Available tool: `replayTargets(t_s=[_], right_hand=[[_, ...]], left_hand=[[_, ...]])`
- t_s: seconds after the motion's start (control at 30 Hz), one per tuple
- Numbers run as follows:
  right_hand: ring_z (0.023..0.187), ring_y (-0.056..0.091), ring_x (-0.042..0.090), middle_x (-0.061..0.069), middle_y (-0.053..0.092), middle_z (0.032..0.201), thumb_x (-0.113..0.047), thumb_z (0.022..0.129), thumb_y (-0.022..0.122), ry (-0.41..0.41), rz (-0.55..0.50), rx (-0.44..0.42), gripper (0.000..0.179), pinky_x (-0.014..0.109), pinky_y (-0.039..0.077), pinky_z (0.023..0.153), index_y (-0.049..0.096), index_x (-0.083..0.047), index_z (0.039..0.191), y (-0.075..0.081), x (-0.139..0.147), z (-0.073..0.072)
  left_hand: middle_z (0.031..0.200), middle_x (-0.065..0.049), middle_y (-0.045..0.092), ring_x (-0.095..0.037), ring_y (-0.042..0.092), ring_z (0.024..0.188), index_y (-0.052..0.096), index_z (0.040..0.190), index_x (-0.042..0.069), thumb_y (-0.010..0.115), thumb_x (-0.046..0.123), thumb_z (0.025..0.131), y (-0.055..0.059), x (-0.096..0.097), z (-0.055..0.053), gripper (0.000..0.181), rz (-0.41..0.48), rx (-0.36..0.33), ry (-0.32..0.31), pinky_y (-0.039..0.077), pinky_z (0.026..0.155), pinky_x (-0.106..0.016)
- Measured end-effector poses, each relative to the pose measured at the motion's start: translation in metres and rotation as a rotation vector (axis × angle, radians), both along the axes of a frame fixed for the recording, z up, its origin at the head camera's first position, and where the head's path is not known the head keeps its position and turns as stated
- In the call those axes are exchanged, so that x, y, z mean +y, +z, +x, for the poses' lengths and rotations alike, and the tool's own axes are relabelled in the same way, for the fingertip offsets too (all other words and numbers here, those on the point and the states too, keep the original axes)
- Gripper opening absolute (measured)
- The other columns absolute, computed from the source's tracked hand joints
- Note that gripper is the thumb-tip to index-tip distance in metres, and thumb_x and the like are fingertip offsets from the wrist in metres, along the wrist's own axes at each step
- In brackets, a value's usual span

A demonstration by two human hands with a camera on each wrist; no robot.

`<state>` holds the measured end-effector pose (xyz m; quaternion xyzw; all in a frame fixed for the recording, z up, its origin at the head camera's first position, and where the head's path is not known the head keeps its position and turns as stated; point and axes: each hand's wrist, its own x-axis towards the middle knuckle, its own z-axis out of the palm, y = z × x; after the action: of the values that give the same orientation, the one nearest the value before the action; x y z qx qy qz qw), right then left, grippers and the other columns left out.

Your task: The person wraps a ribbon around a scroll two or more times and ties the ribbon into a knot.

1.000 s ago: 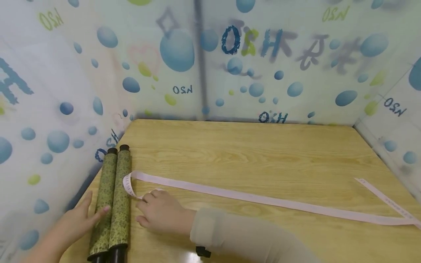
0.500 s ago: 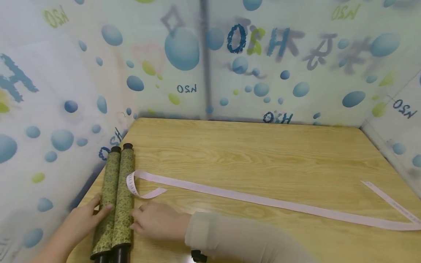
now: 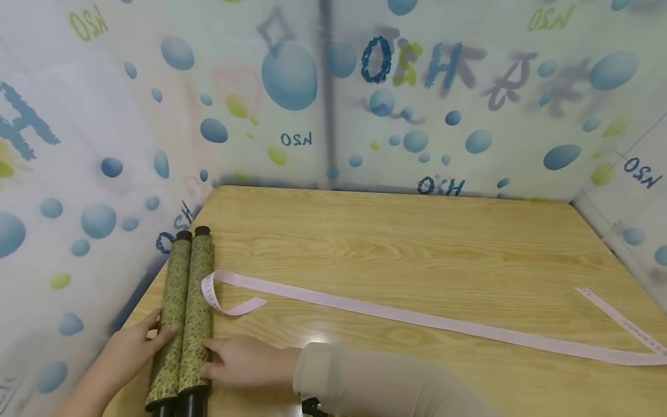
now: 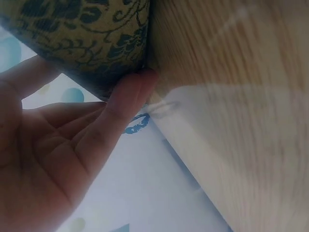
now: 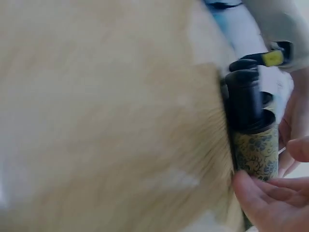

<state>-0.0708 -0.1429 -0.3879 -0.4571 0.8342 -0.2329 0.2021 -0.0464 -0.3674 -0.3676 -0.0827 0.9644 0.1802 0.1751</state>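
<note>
Two yellow-green tubes with dark floral patterns and black ends lie side by side at the table's left: the left tube [image 3: 172,289] and the right tube [image 3: 197,313]. My left hand [image 3: 124,348] holds the left tube from its outer side, thumb over the top and fingers along the far edge. In the left wrist view its thumb [image 4: 126,96] meets the patterned surface. From the other side, my right hand [image 3: 247,360] touches the right tube with thumb and forefinger tips, near the lower end. A black end [image 5: 245,99] shows in the right wrist view.
A long pink ribbon [image 3: 391,314] with printed lettering stretches across the wooden table [image 3: 396,243]. Its left end loops beside the right tube, and its other end folds back at the far right. Bubble-patterned walls [image 3: 396,139] enclose the table's back and sides.
My right hand has left the ribbon's loose end and moved down and left to the right tube. The ribbon end now lies free. My left hand has drawn in slightly against the left tube.
</note>
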Motion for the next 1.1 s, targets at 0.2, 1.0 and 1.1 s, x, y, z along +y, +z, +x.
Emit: replayTargets(t_s=[0.2, 1.0, 1.1], right_hand=[[0.081, 0.067, 0.018, 0.01, 0.069, 0.093, -0.015, 0.091, 0.059, -0.304, -0.341, -0.787, 0.046, 0.022, 0.053, 0.069, 0.047, 0.004, 0.132, -0.006, -0.004, -0.004], [0.049, 0.058, 0.006, -0.001, 0.067, 0.061, -0.024, 0.078, 0.076, -0.535, -0.401, -0.6, 0.02, 0.017, 0.047, 0.051, 0.075, -0.006, 0.087, -0.005, -0.009, 0.007], [0.052, 0.055, -0.001, -0.004, 0.067, 0.062, -0.031, 0.077, 0.076, -0.517, -0.382, -0.481, 0.023, 0.014, 0.043, 0.053, 0.076, -0.01, 0.087, -0.005, -0.008, 0.008]], left_hand=[[0.115, -0.04, 0.05, -0.054, 0.05, 0.101, 0.025, 0.13, -0.026, 0.039, 0.052, 0.096, 0.002, 0.001, 0.002, 0.087, -0.007, 0.044, -0.012, 0.044, 0.079, -0.058], [0.116, -0.038, 0.051, -0.049, 0.055, 0.1, 0.029, 0.132, -0.021, 0.047, 0.056, 0.091, 0.001, 0.017, 0.016, 0.089, 0.068, 0.065, 0.118, 0.044, 0.08, -0.057], [0.119, -0.037, 0.051, -0.045, 0.058, 0.097, 0.03, 0.134, -0.019, 0.049, 0.057, 0.09, 0.002, 0.021, 0.019, 0.09, 0.087, 0.092, 0.143, 0.045, 0.079, -0.056]])
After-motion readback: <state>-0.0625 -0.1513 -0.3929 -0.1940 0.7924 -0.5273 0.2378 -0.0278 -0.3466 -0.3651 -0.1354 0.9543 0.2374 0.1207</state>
